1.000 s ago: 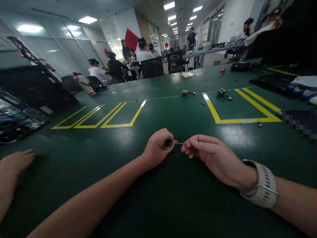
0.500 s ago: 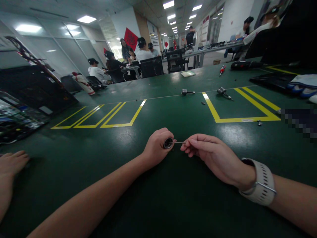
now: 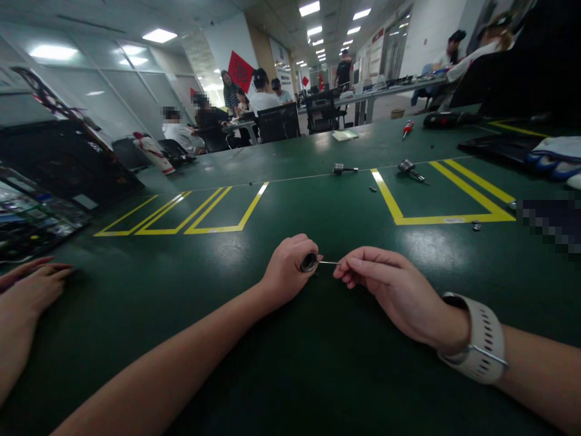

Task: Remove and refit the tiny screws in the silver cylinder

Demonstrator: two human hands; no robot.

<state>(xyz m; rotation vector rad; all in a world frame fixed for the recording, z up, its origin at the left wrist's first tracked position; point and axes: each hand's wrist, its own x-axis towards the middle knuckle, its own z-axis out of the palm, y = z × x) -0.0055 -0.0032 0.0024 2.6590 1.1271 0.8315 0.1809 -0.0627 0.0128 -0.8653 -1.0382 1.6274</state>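
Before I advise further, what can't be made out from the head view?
Head view:
- Metal cylinder: outside mostly hidden by left hand.
- Thin rod: right end covered by right hand.
- Small parts beside yellow tape: too small to identify.
- Co-worker's forearm: cut off by left edge.

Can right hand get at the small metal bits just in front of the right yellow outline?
Likely yes: nothing visible blocks the small metal bits, but the right hand pinches a thin rod it may need to release.

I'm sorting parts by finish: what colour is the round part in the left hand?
The round part looks silvery grey around a dark hollow, in the head view.
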